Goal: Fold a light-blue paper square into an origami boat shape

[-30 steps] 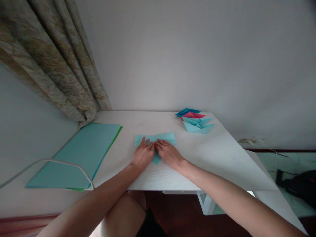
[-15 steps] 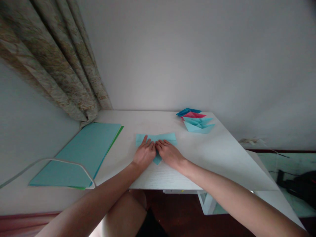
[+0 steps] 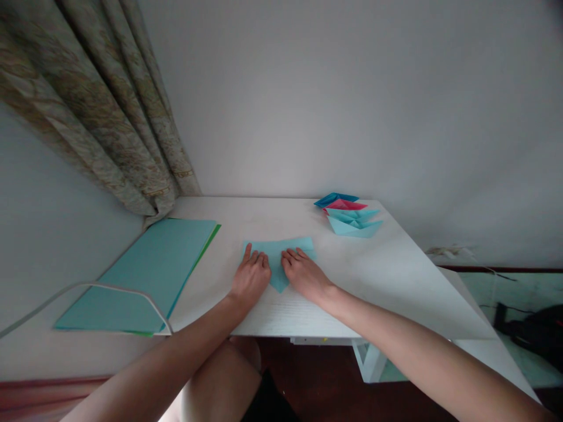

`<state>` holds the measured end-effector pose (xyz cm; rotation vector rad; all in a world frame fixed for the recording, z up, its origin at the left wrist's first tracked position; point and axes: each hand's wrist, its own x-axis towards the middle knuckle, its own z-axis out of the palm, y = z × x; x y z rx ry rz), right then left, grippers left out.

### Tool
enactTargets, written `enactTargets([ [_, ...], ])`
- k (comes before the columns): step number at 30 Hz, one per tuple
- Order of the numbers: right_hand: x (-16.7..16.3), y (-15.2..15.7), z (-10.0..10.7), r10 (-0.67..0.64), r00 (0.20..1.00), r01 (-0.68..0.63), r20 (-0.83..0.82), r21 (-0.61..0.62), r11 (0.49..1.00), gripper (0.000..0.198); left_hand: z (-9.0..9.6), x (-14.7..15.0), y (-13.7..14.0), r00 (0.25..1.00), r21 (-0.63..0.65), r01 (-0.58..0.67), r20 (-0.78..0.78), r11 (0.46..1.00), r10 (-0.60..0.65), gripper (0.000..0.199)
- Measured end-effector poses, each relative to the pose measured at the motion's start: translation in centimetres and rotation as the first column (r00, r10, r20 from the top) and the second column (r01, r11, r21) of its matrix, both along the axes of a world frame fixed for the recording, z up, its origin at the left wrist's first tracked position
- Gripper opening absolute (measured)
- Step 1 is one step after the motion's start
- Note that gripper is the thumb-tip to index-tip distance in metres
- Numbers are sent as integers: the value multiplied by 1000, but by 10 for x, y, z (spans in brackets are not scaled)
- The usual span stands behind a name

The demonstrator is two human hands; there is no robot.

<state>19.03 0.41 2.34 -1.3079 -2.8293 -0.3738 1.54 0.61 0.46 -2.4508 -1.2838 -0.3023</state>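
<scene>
A folded sheet of light blue paper [image 3: 277, 264] lies on the white table, with a straight far edge and a point toward me. Over its left part rests my left hand [image 3: 251, 276], palm down, fingers extended and the thumb or outer finger apart. My right hand [image 3: 303, 274] presses flat on the right part, its fingertips close to the middle. A strip of paper shows between the two hands. The folds beneath my palms are hidden.
Folded paper boats stand at the back right: a dark blue boat [image 3: 335, 200], a pink boat [image 3: 345, 204] and light blue boats [image 3: 355, 228]. Coloured sheets [image 3: 145, 275] are stacked on the left, with a white cable [image 3: 118, 287] arching over them. A curtain [image 3: 132, 146] hangs at the left corner.
My left hand has slid left across the paper, away from the middle. My right hand has shifted slightly right. More of the paper's centre shows between them.
</scene>
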Motion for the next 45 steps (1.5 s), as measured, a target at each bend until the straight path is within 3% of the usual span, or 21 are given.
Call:
enactTargets([
  [5, 3, -3, 4, -29, 999, 29, -24, -37, 999, 36, 5, -7, -4, 995, 40, -69, -71, 997, 72, 32],
  [14, 22, -13, 11, -187, 980, 169, -63, -218, 961, 55, 20, -9, -10, 973, -162, -221, -102, 962, 207, 40],
  [27, 52, -26, -9, -278, 932, 263, -233, -91, 960, 47, 15, -24, -11, 950, -303, -313, -97, 900, 298, 51],
  [33, 57, -25, -25, -249, 869, 249, -427, -56, 967, 52, 27, -7, -14, 926, -272, -370, -30, 888, 377, 43],
  [36, 62, -21, -29, -249, 815, 251, -523, -69, 966, 60, 25, 7, -10, 965, -252, -237, 48, 938, 256, 41],
  [39, 64, -19, -25, -292, 744, 284, -601, -110, 952, 63, 10, 15, -3, 984, -303, 67, 175, 951, -14, 51],
  [42, 54, -23, -17, -238, 802, 250, -548, -54, 967, 60, -4, 18, 1, 960, -318, 168, 268, 933, -81, 49],
  [45, 32, -28, -10, -118, 895, 103, -429, -59, 993, 58, -10, 18, 0, 956, -306, 163, 285, 938, -73, 49],
])
